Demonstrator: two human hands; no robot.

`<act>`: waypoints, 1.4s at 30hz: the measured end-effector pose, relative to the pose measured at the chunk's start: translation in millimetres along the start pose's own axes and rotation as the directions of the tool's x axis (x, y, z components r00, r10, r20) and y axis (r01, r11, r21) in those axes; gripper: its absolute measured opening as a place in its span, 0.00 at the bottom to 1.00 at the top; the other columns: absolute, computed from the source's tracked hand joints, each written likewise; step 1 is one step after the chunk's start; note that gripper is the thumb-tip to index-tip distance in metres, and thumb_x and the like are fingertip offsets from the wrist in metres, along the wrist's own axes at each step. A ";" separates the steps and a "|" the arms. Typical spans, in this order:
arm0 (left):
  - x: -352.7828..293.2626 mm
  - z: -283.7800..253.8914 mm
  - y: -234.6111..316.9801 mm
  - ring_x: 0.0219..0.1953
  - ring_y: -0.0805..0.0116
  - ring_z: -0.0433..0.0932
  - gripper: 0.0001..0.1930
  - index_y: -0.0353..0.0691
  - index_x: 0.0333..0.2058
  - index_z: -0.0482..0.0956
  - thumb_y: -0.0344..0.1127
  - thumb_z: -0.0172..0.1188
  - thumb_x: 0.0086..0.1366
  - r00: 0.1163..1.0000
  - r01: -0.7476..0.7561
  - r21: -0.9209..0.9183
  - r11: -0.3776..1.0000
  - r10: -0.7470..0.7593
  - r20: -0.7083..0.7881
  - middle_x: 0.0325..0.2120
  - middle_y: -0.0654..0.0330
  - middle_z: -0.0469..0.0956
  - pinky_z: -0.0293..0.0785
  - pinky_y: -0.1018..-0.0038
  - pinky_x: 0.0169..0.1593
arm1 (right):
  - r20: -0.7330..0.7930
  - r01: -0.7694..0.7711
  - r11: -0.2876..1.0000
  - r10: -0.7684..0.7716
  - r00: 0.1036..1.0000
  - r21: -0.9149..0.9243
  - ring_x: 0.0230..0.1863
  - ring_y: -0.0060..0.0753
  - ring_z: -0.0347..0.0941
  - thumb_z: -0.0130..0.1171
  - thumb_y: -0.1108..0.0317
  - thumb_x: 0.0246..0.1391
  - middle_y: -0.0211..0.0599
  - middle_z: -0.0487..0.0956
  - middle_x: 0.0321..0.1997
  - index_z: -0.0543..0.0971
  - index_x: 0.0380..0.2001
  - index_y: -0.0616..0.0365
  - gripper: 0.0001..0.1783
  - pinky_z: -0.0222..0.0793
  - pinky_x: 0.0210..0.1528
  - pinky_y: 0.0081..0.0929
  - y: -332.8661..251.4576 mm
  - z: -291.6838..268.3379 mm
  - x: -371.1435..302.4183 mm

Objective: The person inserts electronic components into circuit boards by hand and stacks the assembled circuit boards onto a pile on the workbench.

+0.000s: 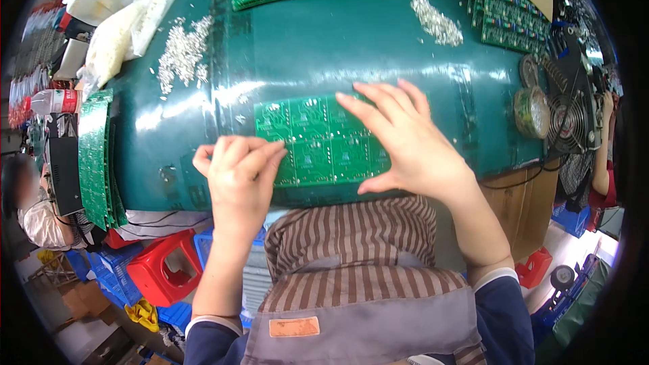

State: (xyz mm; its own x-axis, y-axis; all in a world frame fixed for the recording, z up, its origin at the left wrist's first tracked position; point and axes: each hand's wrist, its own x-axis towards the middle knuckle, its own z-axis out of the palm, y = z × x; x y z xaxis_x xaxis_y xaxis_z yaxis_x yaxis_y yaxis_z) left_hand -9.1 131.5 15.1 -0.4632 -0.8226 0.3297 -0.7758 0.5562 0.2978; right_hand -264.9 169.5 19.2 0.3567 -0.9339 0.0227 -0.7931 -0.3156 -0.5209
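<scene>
Head view, PCB [314, 140] on green tabletop [311, 47], red stool [150, 272]

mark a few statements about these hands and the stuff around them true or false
1. The right hand is spread at the right end of the green circuit board panel. True.
2. The left hand grasps a bottle. False: its fingertips pinch together at the panel's left side.
3. Small silvery parts lie in piles on the table. True.
4. The tape roll is between the hands. False: it sits right of both.
5. A red stool stands below table height. True.
</scene>
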 end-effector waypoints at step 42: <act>-64.3 -156.9 -358.1 0.62 0.48 0.66 0.54 0.43 0.70 0.58 0.48 0.79 0.48 0.804 0.592 0.286 0.754 -0.577 -0.141 0.60 0.44 0.61 0.64 0.59 0.64 | -0.033 0.169 0.984 -0.171 0.985 -0.056 0.70 0.52 0.62 0.81 0.42 0.30 0.45 0.66 0.70 0.58 0.71 0.41 0.65 0.60 0.72 0.45 152.8 -80.3 246.1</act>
State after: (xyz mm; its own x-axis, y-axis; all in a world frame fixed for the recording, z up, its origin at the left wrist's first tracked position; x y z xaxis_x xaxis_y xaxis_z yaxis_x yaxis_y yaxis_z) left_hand 365.7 3.7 27.8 0.1361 -0.9660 0.2197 -0.9813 -0.1010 0.1637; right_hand -338.0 -122.0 13.7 0.4707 -0.8711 0.1399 -0.7477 -0.4780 -0.4609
